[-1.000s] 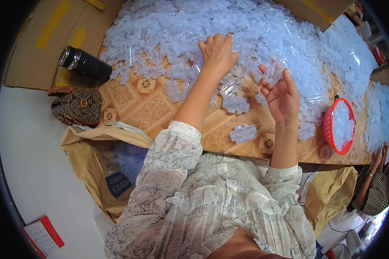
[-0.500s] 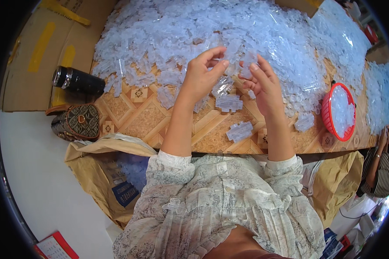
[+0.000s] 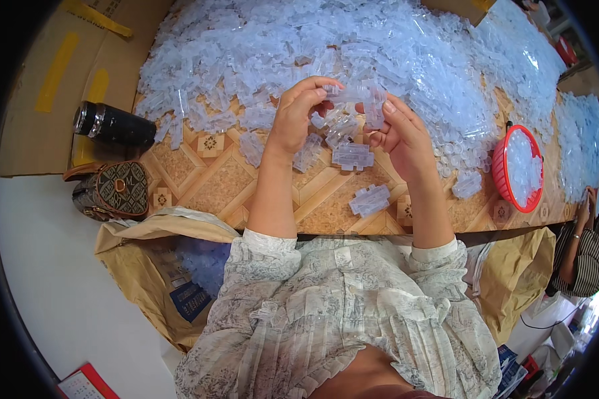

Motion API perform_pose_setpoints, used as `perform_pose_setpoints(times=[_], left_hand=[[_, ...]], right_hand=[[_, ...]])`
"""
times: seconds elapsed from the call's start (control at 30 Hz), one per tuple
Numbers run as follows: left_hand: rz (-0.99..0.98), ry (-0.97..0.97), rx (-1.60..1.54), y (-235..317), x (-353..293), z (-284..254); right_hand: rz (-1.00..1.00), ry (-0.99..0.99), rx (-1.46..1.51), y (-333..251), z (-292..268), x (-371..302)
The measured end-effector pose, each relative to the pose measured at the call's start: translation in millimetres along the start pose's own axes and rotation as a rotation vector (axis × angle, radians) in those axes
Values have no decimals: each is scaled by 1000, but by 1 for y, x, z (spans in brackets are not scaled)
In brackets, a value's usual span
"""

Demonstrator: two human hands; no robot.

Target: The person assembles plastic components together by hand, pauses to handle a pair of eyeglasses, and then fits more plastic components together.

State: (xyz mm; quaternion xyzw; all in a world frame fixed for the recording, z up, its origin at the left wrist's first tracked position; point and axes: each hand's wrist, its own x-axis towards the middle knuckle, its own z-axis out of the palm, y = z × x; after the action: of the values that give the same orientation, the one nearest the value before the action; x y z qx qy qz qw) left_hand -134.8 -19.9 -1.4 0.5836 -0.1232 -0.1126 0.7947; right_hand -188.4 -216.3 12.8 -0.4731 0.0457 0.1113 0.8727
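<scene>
Above the near edge of a big heap of clear plastic pieces (image 3: pixel 246 56), my two hands are raised close together. My left hand (image 3: pixel 294 118) pinches one end of a clear plastic piece (image 3: pixel 349 94) held level, its other end pointing to the right. My right hand (image 3: pixel 406 138) is closed on a second clear plastic piece (image 3: pixel 374 110), held upright against that end; whether the two are joined I cannot tell. Below them on the table lie a clear toothed block (image 3: pixel 353 157) and another like it (image 3: pixel 369 200).
A red basket (image 3: pixel 498 174) with clear parts stands at the right. On the left are a black flask (image 3: pixel 123 126), a patterned brown bag (image 3: pixel 123 189) and a cardboard box (image 3: pixel 30 133). Open brown sacks (image 3: pixel 130 282) hang below the table edge. A co-worker's arm (image 3: pixel 572 249) shows far right.
Both hands have turned their pieces and brought them together, the left one now level and the right one upright. The whole view has shifted slightly.
</scene>
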Motion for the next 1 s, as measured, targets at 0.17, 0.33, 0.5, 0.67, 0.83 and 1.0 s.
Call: perform_pose_setpoints(times=[0.17, 0.33, 0.5, 0.67, 0.83, 1.0], left_hand=[[5, 4, -34, 5, -4, -8], [-116, -22, 41, 13, -7, 4], [65, 230, 164, 8, -5, 5], [63, 214, 262, -2, -2, -1], [52, 163, 461, -5, -2, -1], [176, 237, 772, 1, -4, 6]], right_hand=[[-15, 18, -112, -3, 10, -2], [-18, -57, -468, -1, 15, -6], [-39, -4, -561, -7, 17, -7], [-27, 37, -609, -11, 9, -1], [-58, 56, -614, 4, 6, 1], [-48, 103, -681, 3, 7, 1]])
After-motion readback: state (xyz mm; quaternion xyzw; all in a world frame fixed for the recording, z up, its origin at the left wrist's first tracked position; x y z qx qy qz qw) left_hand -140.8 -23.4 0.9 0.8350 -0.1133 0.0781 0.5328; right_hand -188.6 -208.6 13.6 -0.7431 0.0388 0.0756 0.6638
